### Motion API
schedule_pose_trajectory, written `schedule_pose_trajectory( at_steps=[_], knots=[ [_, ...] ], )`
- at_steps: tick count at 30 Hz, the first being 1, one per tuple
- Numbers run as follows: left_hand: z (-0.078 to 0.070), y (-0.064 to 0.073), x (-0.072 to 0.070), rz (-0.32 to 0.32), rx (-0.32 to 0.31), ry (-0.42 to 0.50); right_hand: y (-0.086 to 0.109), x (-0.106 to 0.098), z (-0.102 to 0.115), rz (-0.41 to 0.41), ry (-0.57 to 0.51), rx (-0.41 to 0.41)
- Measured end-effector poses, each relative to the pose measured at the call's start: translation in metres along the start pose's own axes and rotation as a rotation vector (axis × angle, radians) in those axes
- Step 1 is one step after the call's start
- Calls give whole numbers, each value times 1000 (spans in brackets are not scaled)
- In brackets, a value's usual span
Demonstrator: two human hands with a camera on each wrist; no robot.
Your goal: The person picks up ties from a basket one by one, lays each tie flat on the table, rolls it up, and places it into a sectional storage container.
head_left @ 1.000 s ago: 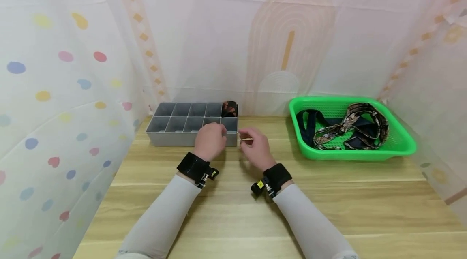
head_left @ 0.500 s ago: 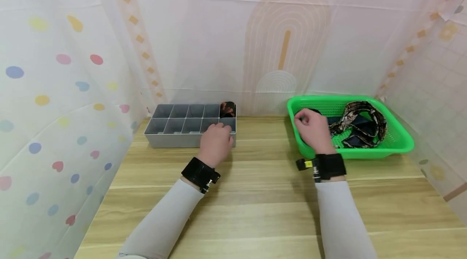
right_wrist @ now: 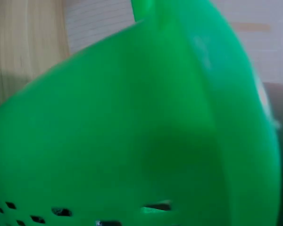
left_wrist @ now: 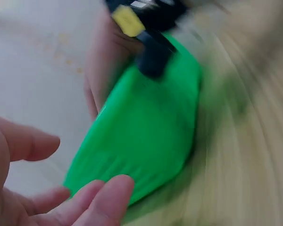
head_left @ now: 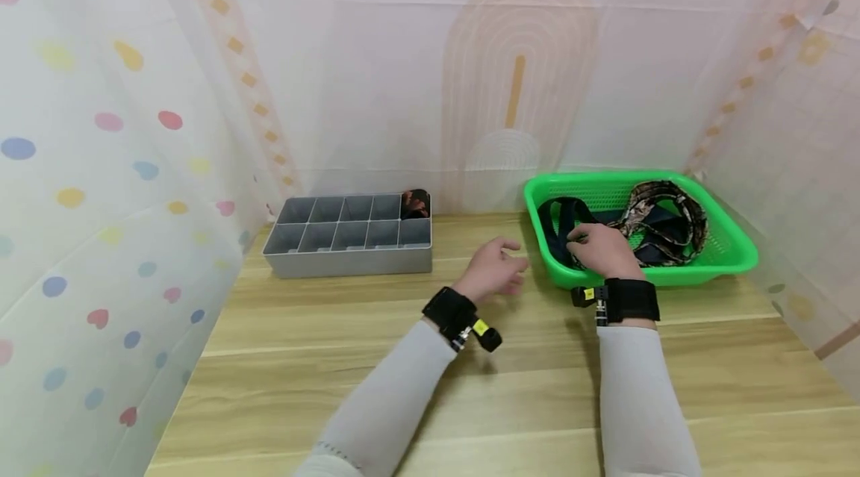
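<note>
Free tabletop (head_left: 289, 357) by organizer (head_left: 349, 264), basket wall (head_left: 567, 278) blocks rightward

This is a small recording nook, with creased, pastel-printed hangings (head_left: 363, 89) behind and beside a wood-grain table (head_left: 524, 402). Wrist-strapped cameras (head_left: 492, 340) mark a filming setup; whether in a home or studio cannot be told.

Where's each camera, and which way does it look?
Head: worn on the head, looking forward and down at a rectangular grey plastic compartment box and a rectangular green plastic basket; both light grey sleeves, the left hand and the right hand show.
Left wrist: worn there, looking past that hand's fingers at the basket; the right hand shows too.
Right wrist: worn there, looking close up at the basket's wall and holes; I can't make out any hand.
Shared: head and left wrist both show the basket and both hands.
</note>
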State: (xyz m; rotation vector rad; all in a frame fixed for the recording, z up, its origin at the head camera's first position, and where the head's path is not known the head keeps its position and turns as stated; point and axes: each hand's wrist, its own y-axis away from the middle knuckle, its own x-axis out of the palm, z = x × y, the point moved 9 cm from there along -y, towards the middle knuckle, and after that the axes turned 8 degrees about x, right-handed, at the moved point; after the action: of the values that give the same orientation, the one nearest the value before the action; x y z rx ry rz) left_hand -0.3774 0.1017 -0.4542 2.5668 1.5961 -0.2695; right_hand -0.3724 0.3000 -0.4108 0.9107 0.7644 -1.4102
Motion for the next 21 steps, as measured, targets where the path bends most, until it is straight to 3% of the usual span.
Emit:
schedule_pose_trajectory(
  at_steps=[3, 6, 13, 21],
  knots=[
    [11, -11, 19, -54, -89, 315, -2, 5, 1, 47, 42, -2],
    [16, -14, 31, -72, -102, 450, -3, 12, 3, 109, 80, 11],
    [19, -12, 45, -58, -58, 500, -4, 26, 4, 205, 170, 28],
    [24, -17, 49, -40, -36, 511, -6, 17, -5, 124, 94, 114]
  ],
)
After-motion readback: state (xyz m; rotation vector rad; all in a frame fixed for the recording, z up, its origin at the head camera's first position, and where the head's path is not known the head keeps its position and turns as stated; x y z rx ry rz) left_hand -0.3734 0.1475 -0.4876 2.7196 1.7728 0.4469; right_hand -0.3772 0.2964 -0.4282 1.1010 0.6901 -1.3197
